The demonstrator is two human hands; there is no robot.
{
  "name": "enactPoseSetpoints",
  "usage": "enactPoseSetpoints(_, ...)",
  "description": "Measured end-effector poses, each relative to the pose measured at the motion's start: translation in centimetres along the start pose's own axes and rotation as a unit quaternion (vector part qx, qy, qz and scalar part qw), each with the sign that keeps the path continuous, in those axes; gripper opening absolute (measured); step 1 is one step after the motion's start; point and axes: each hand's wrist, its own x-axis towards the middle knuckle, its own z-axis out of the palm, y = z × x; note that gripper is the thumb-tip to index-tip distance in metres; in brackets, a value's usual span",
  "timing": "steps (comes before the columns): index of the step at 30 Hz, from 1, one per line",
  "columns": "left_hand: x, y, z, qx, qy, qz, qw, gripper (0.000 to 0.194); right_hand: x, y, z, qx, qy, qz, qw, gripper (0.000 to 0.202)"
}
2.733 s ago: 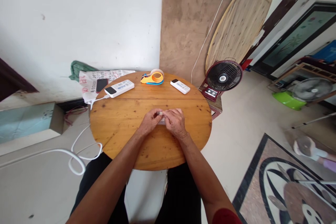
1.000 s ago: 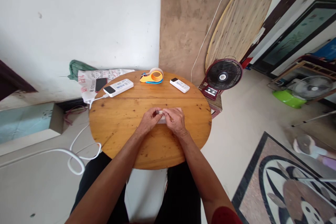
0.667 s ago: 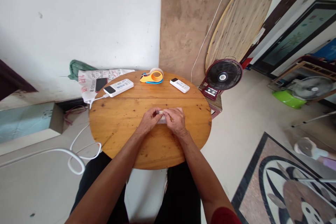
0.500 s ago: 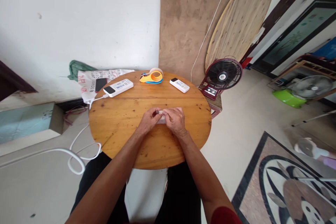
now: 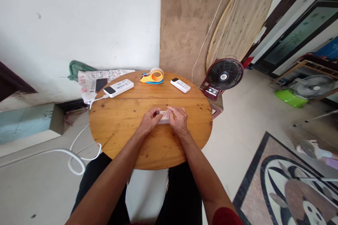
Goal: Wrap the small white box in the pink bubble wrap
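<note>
A small pale box (image 5: 164,117) with reddish marks on top lies on the round wooden table (image 5: 116,119), between my two hands. My left hand (image 5: 150,121) holds its left end, thumb on the top near the edge. At the right end is my right hand (image 5: 179,119), fingers bent and pressed together at the box's upper right corner; whatever they pinch is too small to make out. Behind the hands, near the far edge, stands an orange and blue tape dispenser (image 5: 152,76) with a roll of clear tape.
White devices with dark ends lie at the table's back left (image 5: 120,88) and back right (image 5: 180,85). A white cable (image 5: 92,102) runs off the left edge. Beside it are a printed sack (image 5: 88,84) and dark phone (image 5: 101,84). A fan (image 5: 224,76) stands beyond the right edge.
My right hand has shifted slightly right, uncovering more of the box's top. My left hand stays nearly where it was on the box.
</note>
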Motion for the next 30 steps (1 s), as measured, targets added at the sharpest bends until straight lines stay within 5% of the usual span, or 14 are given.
enactPoseSetpoints(30, -0.20, 0.60, -0.08, 0.028, -0.001, 0.007, 1.000, 0.031, 0.04, -0.21, -0.41, -0.009, -0.030, -0.026, 0.999, 0.019)
